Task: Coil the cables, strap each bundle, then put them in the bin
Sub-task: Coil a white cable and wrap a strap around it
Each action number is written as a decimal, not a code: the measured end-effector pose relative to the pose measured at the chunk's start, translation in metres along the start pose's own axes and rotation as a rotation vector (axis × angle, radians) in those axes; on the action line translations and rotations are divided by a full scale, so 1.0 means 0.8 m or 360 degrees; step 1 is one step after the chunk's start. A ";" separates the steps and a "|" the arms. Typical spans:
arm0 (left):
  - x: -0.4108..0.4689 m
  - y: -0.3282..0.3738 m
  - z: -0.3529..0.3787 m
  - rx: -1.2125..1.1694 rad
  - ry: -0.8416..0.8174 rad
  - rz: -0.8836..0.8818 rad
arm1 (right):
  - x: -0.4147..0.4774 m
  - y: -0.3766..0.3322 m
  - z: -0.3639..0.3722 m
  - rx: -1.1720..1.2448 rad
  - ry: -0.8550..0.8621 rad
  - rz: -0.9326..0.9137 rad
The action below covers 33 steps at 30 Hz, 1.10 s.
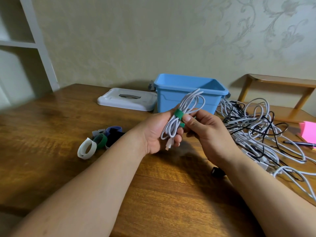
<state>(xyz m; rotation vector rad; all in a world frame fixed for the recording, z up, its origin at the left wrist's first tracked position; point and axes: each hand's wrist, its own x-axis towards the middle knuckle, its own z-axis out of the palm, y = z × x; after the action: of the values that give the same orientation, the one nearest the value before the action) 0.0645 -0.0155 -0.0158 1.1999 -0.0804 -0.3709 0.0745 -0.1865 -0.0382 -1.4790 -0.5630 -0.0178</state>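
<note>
On our wooden table (51,120) by the papered wall, strap rolls (100,139) lie left. Our left hand (159,132) grips the coiled white cable (184,113); our right hand (205,129) pinches its green strap (178,114). The blue bin (172,98) stands behind, loose cables (265,132) right.

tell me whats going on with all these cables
A person is bundling cables at a wooden table. The left hand holds a coiled white cable while the right hand wraps a green strap around it. The open blue bin stands behind, and a tangle of loose cables lies to the right.
</note>
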 end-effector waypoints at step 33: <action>0.010 -0.023 0.005 0.1696 0.0659 0.0996 | 0.008 -0.010 -0.026 -0.0442 0.0209 0.0058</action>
<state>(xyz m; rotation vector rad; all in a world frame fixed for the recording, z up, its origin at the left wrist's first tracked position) 0.0664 -0.0274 -0.0324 2.1770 -0.3096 0.5618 0.0848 -0.2049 -0.0277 -1.7432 -0.4391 -0.1694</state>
